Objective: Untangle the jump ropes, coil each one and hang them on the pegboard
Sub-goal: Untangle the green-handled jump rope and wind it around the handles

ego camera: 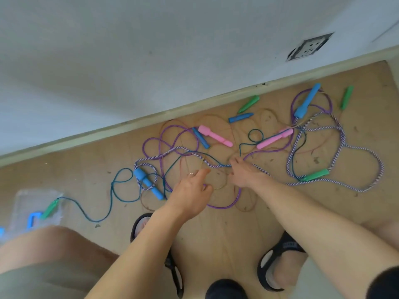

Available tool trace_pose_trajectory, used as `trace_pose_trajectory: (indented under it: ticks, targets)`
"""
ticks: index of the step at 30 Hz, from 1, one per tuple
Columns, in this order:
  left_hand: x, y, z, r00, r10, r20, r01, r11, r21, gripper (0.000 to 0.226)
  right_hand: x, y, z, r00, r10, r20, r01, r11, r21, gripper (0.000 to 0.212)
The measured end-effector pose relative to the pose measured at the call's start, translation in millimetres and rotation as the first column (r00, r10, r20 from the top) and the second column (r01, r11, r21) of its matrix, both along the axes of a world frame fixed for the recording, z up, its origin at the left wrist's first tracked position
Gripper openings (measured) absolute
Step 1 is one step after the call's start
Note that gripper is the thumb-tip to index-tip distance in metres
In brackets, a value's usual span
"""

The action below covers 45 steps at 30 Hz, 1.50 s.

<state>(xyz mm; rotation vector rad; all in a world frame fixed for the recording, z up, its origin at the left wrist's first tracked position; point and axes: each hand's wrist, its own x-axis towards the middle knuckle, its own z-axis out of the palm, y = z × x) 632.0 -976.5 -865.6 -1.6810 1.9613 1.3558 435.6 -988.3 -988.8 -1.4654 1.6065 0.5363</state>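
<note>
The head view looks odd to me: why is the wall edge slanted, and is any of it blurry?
Head view: the wide-angle lens and tilted head slant the baseboard. Light is soft and even, no glare, faint shadows. The ropes near the right hand and left hand are fairly sharp; the clear plastic tray at the left edge is smeared.

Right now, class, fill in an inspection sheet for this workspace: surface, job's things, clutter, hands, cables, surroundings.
Surface: tan wooden floor, specks of debris.
Job's things: tangled jump ropes; striped rope, purple rope, teal rope, pink handles; none coiled.
Clutter: clear plastic bin at left.
Hands: left hand open, forefinger out; right hand on the knot, grip unclear.
Cables: nothing seen.
Surroundings: white wall, wall socket, skirting board; pegboard not in view.
</note>
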Motion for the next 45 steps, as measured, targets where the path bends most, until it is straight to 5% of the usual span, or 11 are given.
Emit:
trace_pose_trajectory:
  ticks: [6, 12, 18, 22, 31, 33, 36, 38, 41, 45]
  targets:
    - [-1, -10, 7, 0.998, -0.05, 0.034, 0.052, 0.997, -0.057, 0.063, 6, 8, 25, 0.986, -0.166, 0.031, 0.168, 0.96, -0.225, 0.02]
    - [-7, -7, 49, 0.993, -0.097, -0.068, 0.085, 0.983, -0.164, 0.082, 21, -8, 139, 0.756, -0.472, 0.454, 0.564, 0.822, -0.086, 0.048]
    - [-24, 5, 118, 0.88, 0.165, -0.445, -0.24, 0.964, -0.118, 0.031, 38, 6, 244, 0.635, -0.302, 0.711, 0.584, 0.79, -0.187, 0.052]
    - [-32, 14, 157, 0.775, 0.169, -0.609, -0.238, 0.971, -0.035, 0.019, 35, 18, 289, 0.543, -0.264, 0.797, 0.659, 0.723, -0.21, 0.048]
    - [-4, 41, 191, 0.927, -0.006, -0.376, -0.087, 0.969, -0.231, 0.036, -35, 10, 345, 0.479, -0.428, 0.767, 0.878, 0.244, -0.412, 0.041]
    - [4, 39, 190, 0.941, -0.017, -0.337, -0.09, 0.949, -0.3, 0.036, -63, 9, 338, 0.669, -0.48, 0.567, 0.734, 0.311, -0.603, 0.034]
    - [4, 36, 192, 0.966, -0.077, -0.247, -0.04, 0.898, -0.439, 0.038, -80, 22, 316, 0.861, -0.456, 0.227, 0.471, 0.546, -0.692, 0.025]
    - [-3, 31, 194, 0.967, -0.09, -0.24, -0.031, 0.888, -0.46, 0.038, -66, 31, 303, 0.9, -0.324, 0.291, 0.434, 0.611, -0.662, 0.036]
    - [-16, 27, 198, 0.97, -0.175, -0.169, 0.067, 0.861, -0.504, 0.034, -20, 45, 299, 0.682, -0.245, 0.689, 0.6, 0.727, -0.335, 0.039]
    - [-20, 29, 204, 0.933, -0.302, -0.196, 0.178, 0.86, -0.478, 0.025, 11, 51, 288, 0.595, -0.15, 0.79, 0.542, 0.801, -0.255, 0.047]
